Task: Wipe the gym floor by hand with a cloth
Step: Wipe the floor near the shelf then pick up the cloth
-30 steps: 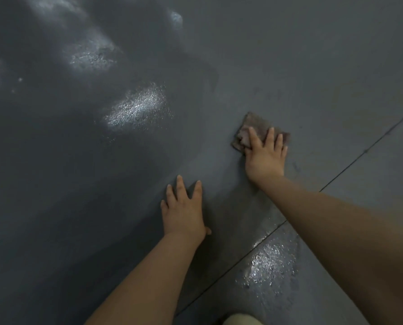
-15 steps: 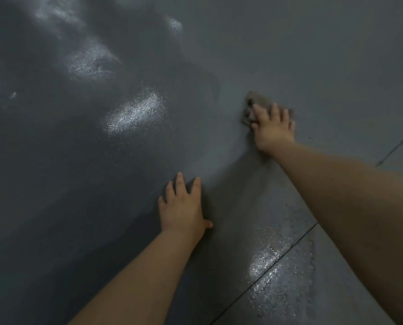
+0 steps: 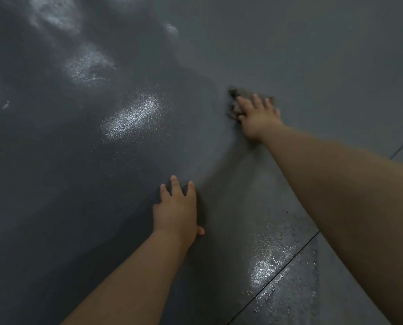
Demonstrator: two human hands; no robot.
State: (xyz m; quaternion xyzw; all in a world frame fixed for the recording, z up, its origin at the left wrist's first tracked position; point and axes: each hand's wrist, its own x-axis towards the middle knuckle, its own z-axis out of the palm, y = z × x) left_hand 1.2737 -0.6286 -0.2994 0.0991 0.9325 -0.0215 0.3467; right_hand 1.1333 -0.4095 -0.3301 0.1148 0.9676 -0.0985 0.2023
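The person is kneeling or leaning low over the dark grey, fine-textured gym floor (image 3: 313, 55), and the wiping stroke itself is the step in hand. The right hand (image 3: 258, 117) is reaching far forward at full arm's length, its fingers spread flat and pressing down on a small crumpled grey-brown cloth (image 3: 237, 100), which is bunching out from under the fingertips on the far and left side; the hand is pressing rather than clutching it, as far as the blur allows me to tell. The left hand (image 3: 176, 212) is lying palm-down on the floor nearer the body, fingers straight and slightly apart, holding nothing and seemingly bearing weight as a prop. To the left the surface is looking darker and is throwing back bright patches of light, which suggests dampness, while the area beyond and right of the cloth is looking duller and paler. A thin dark seam line (image 3: 280, 266) is running diagonally at lower right. The next move probably calls for drawing the cloth back or sideways across the paler stretch, keeping firm downward pressure.
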